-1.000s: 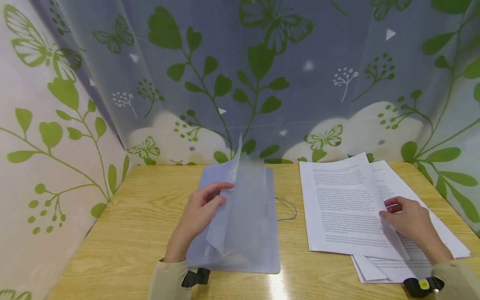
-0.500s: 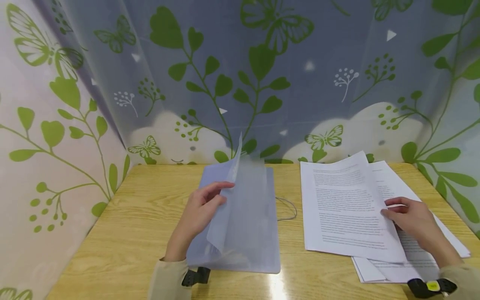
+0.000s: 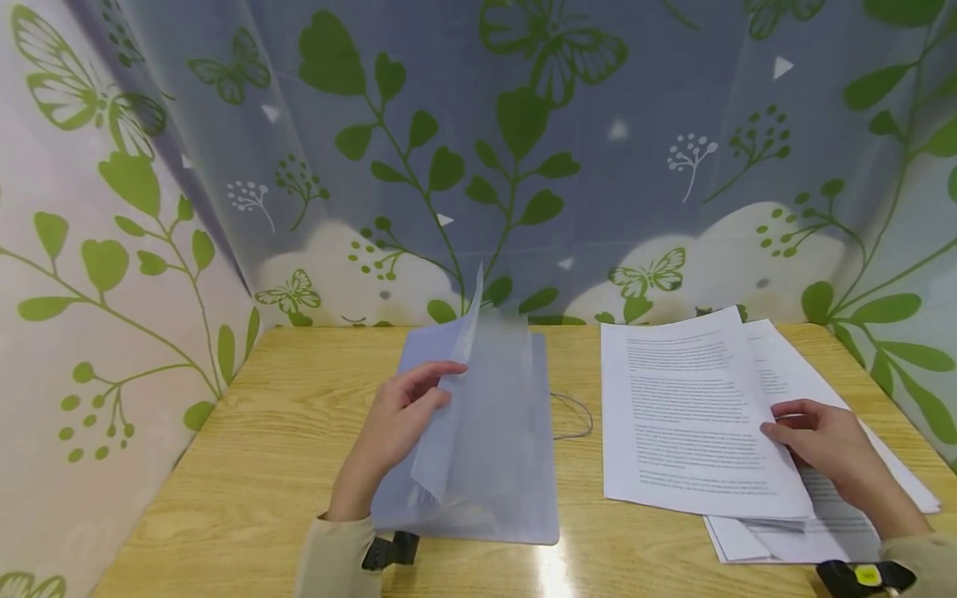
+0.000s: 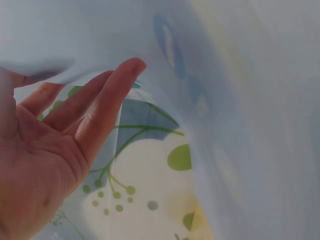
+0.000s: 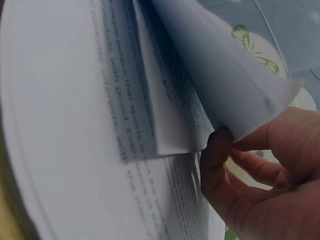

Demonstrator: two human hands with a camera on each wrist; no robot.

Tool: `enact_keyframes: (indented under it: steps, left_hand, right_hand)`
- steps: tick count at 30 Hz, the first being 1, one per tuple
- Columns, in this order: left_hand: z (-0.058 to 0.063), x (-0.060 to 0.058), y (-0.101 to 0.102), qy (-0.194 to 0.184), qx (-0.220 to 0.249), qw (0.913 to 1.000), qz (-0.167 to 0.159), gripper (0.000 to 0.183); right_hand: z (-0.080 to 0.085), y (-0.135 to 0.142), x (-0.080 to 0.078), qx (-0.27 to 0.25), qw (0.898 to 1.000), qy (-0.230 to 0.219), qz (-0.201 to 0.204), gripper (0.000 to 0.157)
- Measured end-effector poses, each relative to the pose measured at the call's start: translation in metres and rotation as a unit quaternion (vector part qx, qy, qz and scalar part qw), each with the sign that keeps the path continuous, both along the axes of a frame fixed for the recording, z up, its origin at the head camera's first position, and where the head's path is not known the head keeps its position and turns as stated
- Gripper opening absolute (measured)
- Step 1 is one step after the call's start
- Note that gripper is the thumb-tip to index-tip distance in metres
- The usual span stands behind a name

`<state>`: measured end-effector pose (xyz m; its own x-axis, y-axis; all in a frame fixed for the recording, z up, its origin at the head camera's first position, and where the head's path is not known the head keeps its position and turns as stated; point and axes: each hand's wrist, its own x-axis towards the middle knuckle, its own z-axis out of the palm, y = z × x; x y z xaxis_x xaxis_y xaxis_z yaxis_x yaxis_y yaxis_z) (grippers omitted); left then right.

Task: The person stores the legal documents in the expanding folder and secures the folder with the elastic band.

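Observation:
On the table lies a bluish translucent plastic folder [image 3: 544, 498], with clear sleeves raised near its middle. My left hand [image 3: 404, 415] holds a lifted sleeve [image 3: 441, 457] by its edge, thumb and index finger on the left side. In the left wrist view the other fingers of the left hand [image 4: 70, 125] show against the cloudy plastic [image 4: 240, 100]. To the right, my right hand [image 3: 822, 436] pinches the right edge of printed sheets [image 3: 688, 415]. Up close in the right wrist view, the paper corner [image 5: 240, 85] curls up over the fingers of the right hand [image 5: 260, 175].
More printed sheets [image 3: 845, 531] lie fanned under the held ones, reaching the table's right side. A thin grey loop of cord [image 3: 586, 419] sticks out beside the folder. A patterned curtain [image 3: 613, 166] stands behind the wooden table [image 3: 262, 465].
My right hand has shifted slightly right, and the top sheets have moved a little the same way with it. The left hand and the folder have stayed put.

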<state>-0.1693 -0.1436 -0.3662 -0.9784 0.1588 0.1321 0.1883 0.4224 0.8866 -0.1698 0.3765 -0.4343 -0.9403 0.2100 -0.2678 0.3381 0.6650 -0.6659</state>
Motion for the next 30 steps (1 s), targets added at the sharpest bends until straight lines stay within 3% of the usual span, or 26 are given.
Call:
enact_keyframes:
  steps: [6,9,18,30]
  left_hand:
    - [0.0,0.001,-0.001,-0.001,0.002,1.0,-0.001,0.036]
    - [0.0,0.0,-0.001,0.001,0.002,1.0,-0.001,0.036]
    - [-0.001,0.0,-0.001,0.006,0.003,1.0,-0.006,0.036]
    - [0.0,0.0,-0.001,0.004,0.008,1.0,0.0,0.036]
  right_hand:
    - [0.008,-0.008,0.0,0.049,0.999,0.006,0.015,0.073]
    - [0.007,-0.011,-0.002,0.056,0.998,0.005,0.009,0.069]
    - [0.001,-0.014,-0.002,0.029,0.999,-0.013,-0.031,0.06]
    - [0.002,-0.007,0.005,-0.027,0.999,0.043,-0.006,0.061]
